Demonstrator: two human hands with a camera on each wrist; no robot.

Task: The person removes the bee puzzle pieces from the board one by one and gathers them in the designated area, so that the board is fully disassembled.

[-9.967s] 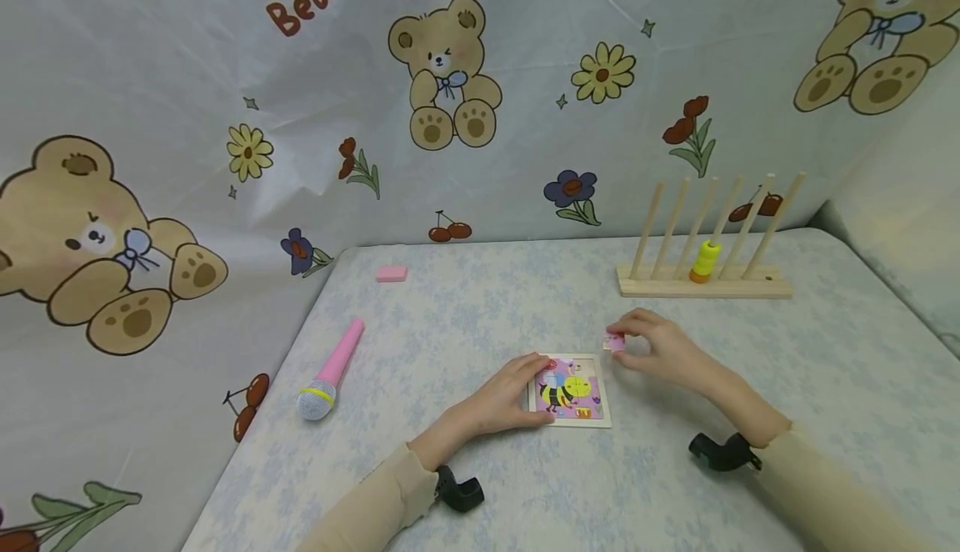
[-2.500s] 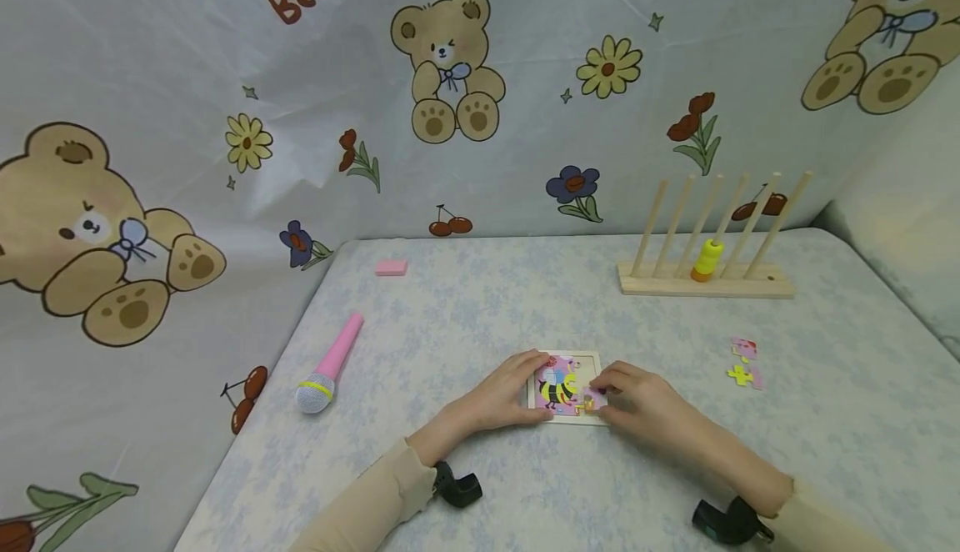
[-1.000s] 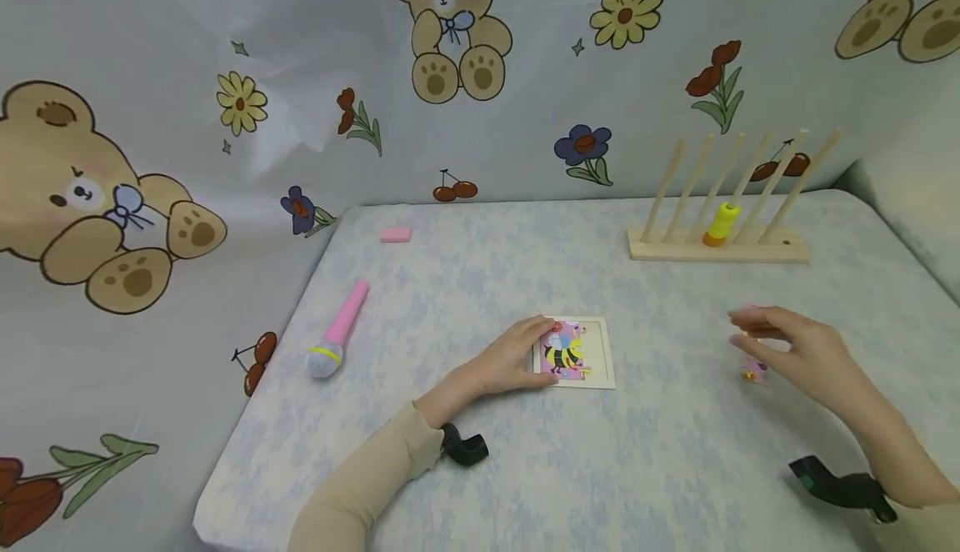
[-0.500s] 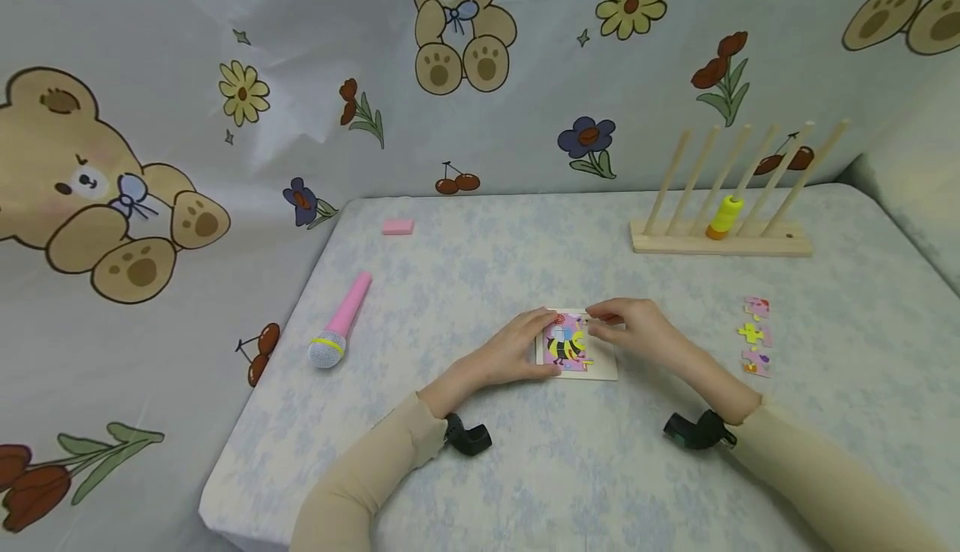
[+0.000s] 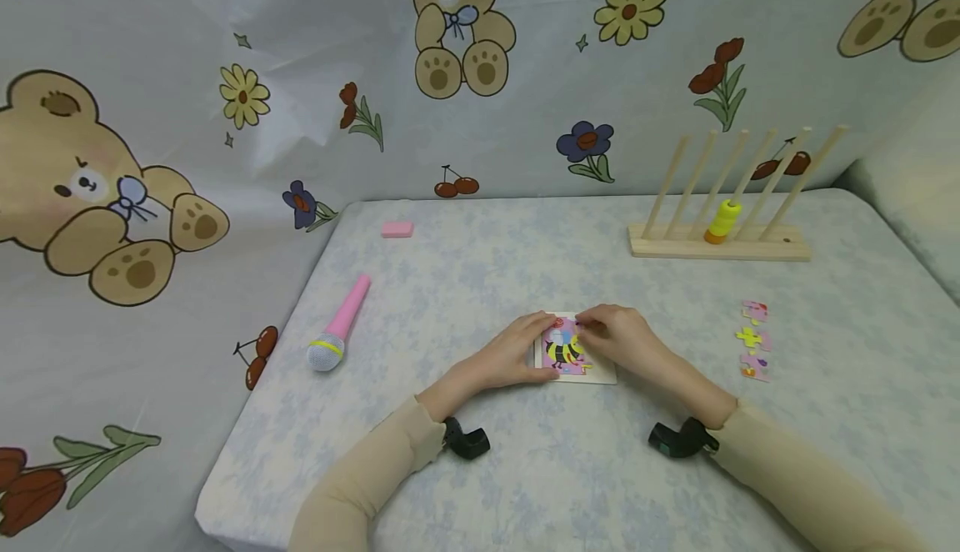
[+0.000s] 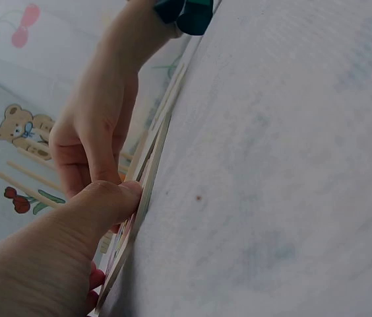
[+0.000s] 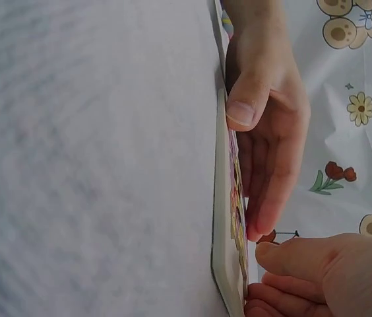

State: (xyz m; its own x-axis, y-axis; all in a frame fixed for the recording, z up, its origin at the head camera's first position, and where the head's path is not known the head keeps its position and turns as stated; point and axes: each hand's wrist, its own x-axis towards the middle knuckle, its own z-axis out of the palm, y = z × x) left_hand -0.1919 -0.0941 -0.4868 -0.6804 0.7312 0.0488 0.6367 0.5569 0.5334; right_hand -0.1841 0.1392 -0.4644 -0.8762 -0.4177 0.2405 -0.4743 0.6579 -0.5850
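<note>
A small square jigsaw puzzle tray (image 5: 604,370) with a bee picture lies on the table, its right-hand column bare. My left hand (image 5: 504,360) grips the tray's left side, thumb on the near edge and fingers on the far edge. Its thumb presses the rim in the left wrist view. My right hand (image 5: 626,339) is over the tray's far right part, thumb and fingers pinching at a puzzle piece near the bee's head; the fingers mostly hide that piece. Three loose pink and yellow puzzle pieces (image 5: 752,338) lie in a column farther right.
A wooden peg rack (image 5: 720,248) with yellow and orange beads on one peg stands at the back right. A pink toy microphone (image 5: 341,323) lies to the left, and a pink block (image 5: 397,229) at the back left. A bear-print cloth hangs behind the table.
The tray's right column has emptied, and three pieces now lie to the right. My right hand came back from those pieces to the tray; my left hand has kept hold of it.
</note>
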